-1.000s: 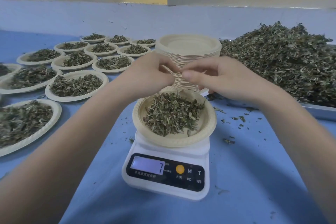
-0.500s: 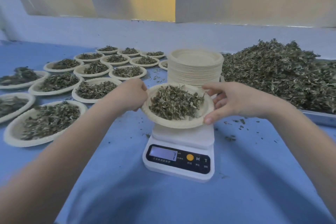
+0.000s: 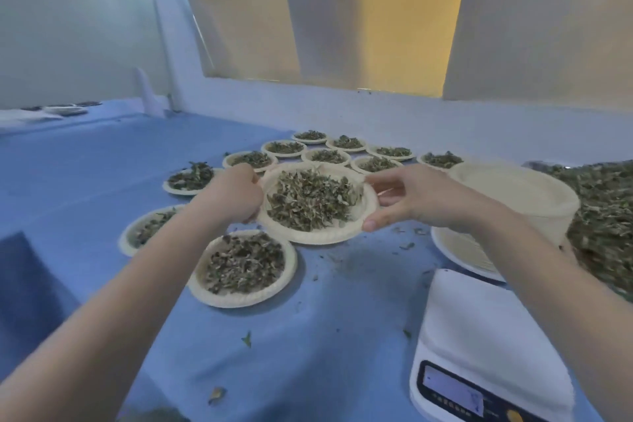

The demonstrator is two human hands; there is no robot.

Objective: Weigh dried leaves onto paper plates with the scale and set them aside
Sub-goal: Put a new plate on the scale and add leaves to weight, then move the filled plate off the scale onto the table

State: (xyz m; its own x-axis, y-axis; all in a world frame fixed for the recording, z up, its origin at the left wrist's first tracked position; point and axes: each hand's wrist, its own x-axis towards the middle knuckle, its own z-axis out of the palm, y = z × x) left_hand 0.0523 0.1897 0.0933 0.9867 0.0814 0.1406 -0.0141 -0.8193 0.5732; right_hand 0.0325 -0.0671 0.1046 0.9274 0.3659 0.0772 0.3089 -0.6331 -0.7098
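Hands grip one paper plate (image 3: pixel 317 236) of dried leaves (image 3: pixel 313 204) by opposite rims, left hand (image 3: pixel 236 196) and right hand (image 3: pixel 407 197), above the table (image 3: pixel 342 336), well left of the scale (image 3: pixel 486 346).

blue table cover (image 3: pixel 342 336) | pale wall (image 3: pixel 68 27) | yellow panel (image 3: pixel 404 10) behind

filled plates (image 3: pixel 245 267) lie left and behind; the scale (image 3: pixel 486 349) sits front right, a plate stack (image 3: pixel 513 202) and leaf pile (image 3: pixel 603 216) behind it.
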